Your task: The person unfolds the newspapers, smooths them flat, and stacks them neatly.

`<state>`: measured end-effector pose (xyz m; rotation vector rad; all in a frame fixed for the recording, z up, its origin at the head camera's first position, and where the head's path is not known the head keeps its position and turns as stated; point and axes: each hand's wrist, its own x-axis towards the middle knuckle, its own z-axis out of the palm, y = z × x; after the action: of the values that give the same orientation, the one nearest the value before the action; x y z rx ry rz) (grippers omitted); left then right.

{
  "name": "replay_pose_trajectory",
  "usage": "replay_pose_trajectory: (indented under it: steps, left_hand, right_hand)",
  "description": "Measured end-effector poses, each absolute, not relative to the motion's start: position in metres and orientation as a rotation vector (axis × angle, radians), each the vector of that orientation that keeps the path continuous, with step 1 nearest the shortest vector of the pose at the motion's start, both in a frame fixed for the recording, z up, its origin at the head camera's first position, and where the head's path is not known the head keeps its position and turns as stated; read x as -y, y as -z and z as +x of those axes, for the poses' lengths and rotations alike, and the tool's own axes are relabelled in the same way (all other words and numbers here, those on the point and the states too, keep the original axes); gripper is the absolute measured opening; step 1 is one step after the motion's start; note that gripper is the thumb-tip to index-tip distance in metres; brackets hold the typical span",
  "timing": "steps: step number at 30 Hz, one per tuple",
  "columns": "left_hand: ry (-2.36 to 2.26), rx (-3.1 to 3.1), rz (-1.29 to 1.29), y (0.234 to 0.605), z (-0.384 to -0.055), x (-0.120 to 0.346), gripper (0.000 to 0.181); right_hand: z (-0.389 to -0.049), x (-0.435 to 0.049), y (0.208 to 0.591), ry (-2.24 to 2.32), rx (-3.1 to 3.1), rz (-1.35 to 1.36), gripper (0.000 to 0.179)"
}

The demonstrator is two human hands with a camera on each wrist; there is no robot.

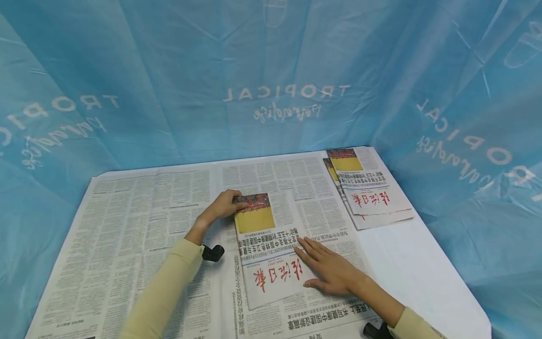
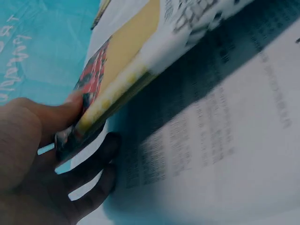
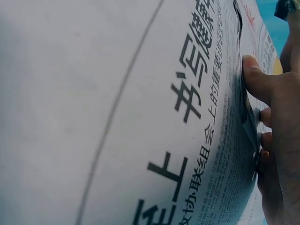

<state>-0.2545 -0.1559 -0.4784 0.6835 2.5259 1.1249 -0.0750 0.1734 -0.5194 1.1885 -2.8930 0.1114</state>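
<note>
So the main thing here is the folded newspaper point(image 1: 264, 252), lying over the spread-out newspaper point(image 1: 135, 249) on the white table point(image 1: 423, 282). Taking 12 as the far edge in the head view, its long axis runs close to 12-to-6, with the far end leaning a touch toward 11. Colour picture at the far end, red title at the near end.

The left hand point(image 1: 225, 205) has the far corner at about 11 o'clock on the paper: a close pinch, thumb on top, other fingers underneath. The left wrist view shows that edge standing off the sheet below, with a shadow under it. From that pinch, most of the paper hangs out toward 5 o'clock.

The right hand point(image 1: 330, 267) isn't pinching anything as far as I can tell. Fingers pretty straight, thumb held apart, fingertips touching the long edge around 3 o'clock. How hard it's pressing, I can't tell.

The relation I'd watch: the pair of folded newspapers point(image 1: 368, 181) sits off at 2 o'clock from this one, well apart. The right hand is nearer to them, but the real hold is in the left, on the far side.
</note>
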Motion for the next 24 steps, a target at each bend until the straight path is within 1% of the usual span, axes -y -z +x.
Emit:
replay_pose_trajectory:
  steps: [2,3,9,12,14,18,20,22,24]
  left_hand:
    - [-1.099,-2.534,0.664,0.481,-0.253,0.155,0.025]
    - [-1.104,-2.543,0.639,0.482,-0.252,0.154,0.025]
    - [-1.252,-2.513,0.558,0.487,-0.242,0.150,0.016]
    - [-1.302,-2.474,0.530,0.487,-0.239,0.148,0.016]
    - [-1.331,-2.436,0.510,0.489,-0.238,0.149,0.017]
    - [-1.448,-2.303,0.508,0.494,-0.235,0.156,0.017]
    - [-1.505,-2.235,0.511,0.497,-0.234,0.160,0.016]
    - [-1.550,-2.188,0.507,0.500,-0.232,0.164,0.016]
    - [-1.569,-2.156,0.539,0.505,-0.232,0.166,0.016]
  right_hand:
    - [-0.074,-0.173,0.520,-0.118,2.886,1.189,0.082]
    - [-0.074,-0.172,0.520,-0.120,2.884,1.189,0.082]
    - [-0.074,-0.172,0.521,-0.167,2.928,1.183,0.083]
    - [-0.076,-0.173,0.518,-0.271,2.977,1.139,0.083]
    - [-0.079,-0.176,0.515,-0.386,2.987,1.072,0.080]
    - [-0.091,-0.183,0.516,-0.741,2.939,0.846,0.064]
    - [-0.100,-0.185,0.519,-0.897,2.888,0.785,0.057]
    - [-0.108,-0.185,0.523,-0.997,2.859,0.809,0.054]
    - [-0.113,-0.183,0.525,-1.029,2.843,0.900,0.056]
